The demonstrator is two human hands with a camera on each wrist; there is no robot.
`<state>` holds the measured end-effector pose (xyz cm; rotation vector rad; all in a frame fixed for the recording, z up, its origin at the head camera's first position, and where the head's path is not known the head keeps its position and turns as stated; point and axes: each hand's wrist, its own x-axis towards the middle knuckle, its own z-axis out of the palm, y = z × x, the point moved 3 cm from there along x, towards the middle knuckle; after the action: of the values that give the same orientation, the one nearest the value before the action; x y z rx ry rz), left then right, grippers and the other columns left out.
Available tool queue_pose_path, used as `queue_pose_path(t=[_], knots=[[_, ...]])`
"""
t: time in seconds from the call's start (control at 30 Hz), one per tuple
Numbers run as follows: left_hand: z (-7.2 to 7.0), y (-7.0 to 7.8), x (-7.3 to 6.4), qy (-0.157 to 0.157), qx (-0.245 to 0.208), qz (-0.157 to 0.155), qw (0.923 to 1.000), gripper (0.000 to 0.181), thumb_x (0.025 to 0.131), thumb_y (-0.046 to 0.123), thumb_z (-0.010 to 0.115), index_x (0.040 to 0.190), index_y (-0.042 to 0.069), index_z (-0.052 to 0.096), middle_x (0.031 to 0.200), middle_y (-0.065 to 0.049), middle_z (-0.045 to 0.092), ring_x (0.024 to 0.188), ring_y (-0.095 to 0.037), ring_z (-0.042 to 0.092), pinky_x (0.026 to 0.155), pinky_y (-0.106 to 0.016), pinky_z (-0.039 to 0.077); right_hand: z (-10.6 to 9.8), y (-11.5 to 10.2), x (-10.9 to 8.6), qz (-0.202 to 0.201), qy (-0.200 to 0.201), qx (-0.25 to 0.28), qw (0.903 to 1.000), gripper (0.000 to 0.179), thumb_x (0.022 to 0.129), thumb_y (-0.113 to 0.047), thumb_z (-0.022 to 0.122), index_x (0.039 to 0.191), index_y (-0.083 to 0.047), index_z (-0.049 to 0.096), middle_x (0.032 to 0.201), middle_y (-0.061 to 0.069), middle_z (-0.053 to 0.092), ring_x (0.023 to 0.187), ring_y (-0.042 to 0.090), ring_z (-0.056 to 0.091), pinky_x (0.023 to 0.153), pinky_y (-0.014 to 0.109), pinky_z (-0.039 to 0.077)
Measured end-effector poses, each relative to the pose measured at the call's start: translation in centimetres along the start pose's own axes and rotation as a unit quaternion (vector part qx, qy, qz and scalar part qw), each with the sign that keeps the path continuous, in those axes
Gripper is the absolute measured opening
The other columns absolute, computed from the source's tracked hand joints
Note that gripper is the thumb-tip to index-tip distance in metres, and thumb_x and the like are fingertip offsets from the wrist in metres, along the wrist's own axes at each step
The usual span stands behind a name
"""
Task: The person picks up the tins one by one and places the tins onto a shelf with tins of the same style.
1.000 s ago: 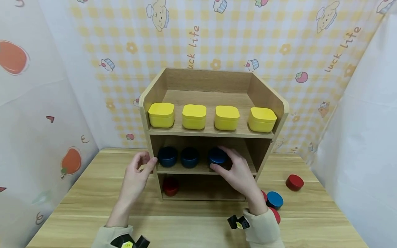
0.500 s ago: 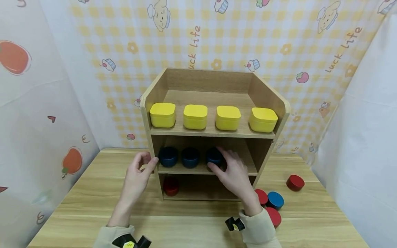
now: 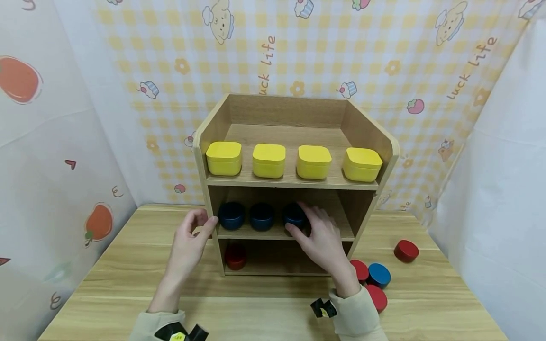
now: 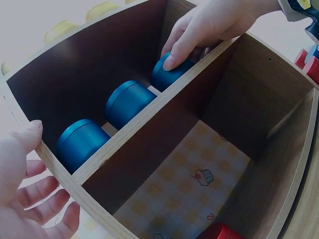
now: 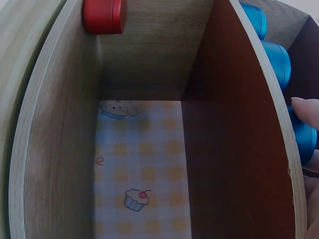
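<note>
From here I see the right hand (image 3: 322,237) gripping a blue tin (image 3: 294,215), thumb on its front and fingers around its far right side. That tin is upright at the middle shelf's front edge, a little right of centre. To its left, near the same edge, stand a second blue tin (image 3: 262,217) and, close to the shelf's left end, a third blue tin (image 3: 232,216). The left hand (image 3: 187,241) holds none of them; its thumb touches the left front edge of the shelf unit (image 3: 298,186), the fingers loosely bent outside it. Below, a red tin (image 3: 235,256) sits by the bottom shelf's left front corner, and along the top shelf's front edge runs a row of four yellow boxes (image 3: 270,161). On the desk (image 3: 256,317), beyond the unit's right side, two red tins (image 3: 377,298) cluster with a loose blue tin (image 3: 379,276), while another red tin (image 3: 406,251) lies apart, nearer the desk's right edge.
</note>
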<state>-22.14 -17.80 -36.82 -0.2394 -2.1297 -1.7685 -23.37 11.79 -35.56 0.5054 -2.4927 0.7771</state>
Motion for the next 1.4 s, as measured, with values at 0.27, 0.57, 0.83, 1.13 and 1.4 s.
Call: queue_pose_path(t=[0.27,0.57,0.83,1.13,1.4], knots=[[0.0,0.2,0.0,0.002,-0.001,0.000,1.0000,0.027,0.099,0.022,0.061,0.110,0.000,0.052,0.100,-0.003,0.048,0.100,-0.016,0.051,0.073,-0.023,0.049,0.0,-0.1,-0.1,-0.005,-0.006,-0.007,0.9999,0.067,0.090,-0.045,0.068,0.144,-0.012,0.046,0.134,0.014,0.055,0.121,0.032,0.051,0.098,0.058,0.039],[0.1,0.1,0.0,0.002,-0.003,0.001,1.0000,0.027,0.099,0.021,0.061,0.110,-0.001,0.051,0.100,-0.004,0.047,0.100,-0.016,0.051,0.074,-0.023,0.050,0.1,-0.2,-0.1,-0.013,-0.014,-0.027,0.9995,0.074,0.089,-0.049,0.068,0.148,-0.014,0.041,0.129,0.015,0.055,0.116,0.031,0.053,0.097,0.057,0.039],[0.0,0.2,0.0,0.003,-0.001,-0.001,1.0000,0.028,0.099,0.023,0.061,0.110,-0.001,0.052,0.100,-0.003,0.049,0.100,-0.017,0.051,0.074,-0.022,0.049,-0.4,-0.3,-0.5,-0.009,-0.034,-0.014,0.9993,0.075,0.090,-0.048,0.068,0.150,-0.018,0.037,0.136,0.014,0.050,0.123,0.032,0.047,0.103,0.059,0.035],[0.1,0.0,0.1,0.002,0.004,-0.004,1.0000,0.028,0.098,0.023,0.062,0.112,0.000,0.052,0.101,-0.001,0.050,0.102,-0.017,0.051,0.075,-0.023,0.050,-2.3,-0.8,-1.8,-0.046,-0.041,0.011,0.9980,0.075,0.089,-0.040,0.072,0.151,-0.016,0.037,0.149,0.014,0.038,0.134,0.031,0.036,0.106,0.054,0.034],[0.0,0.1,0.0,0.005,0.000,-0.006,1.0000,0.029,0.098,0.023,0.063,0.112,0.000,0.053,0.102,-0.006,0.051,0.100,-0.016,0.052,0.075,-0.022,0.049,-5.1,-0.9,-4.0,-0.077,-0.033,0.014,0.9963,0.058,0.089,-0.030,0.074,0.140,-0.012,0.052,0.144,0.009,0.043,0.131,0.025,0.039,0.101,0.049,0.039]])
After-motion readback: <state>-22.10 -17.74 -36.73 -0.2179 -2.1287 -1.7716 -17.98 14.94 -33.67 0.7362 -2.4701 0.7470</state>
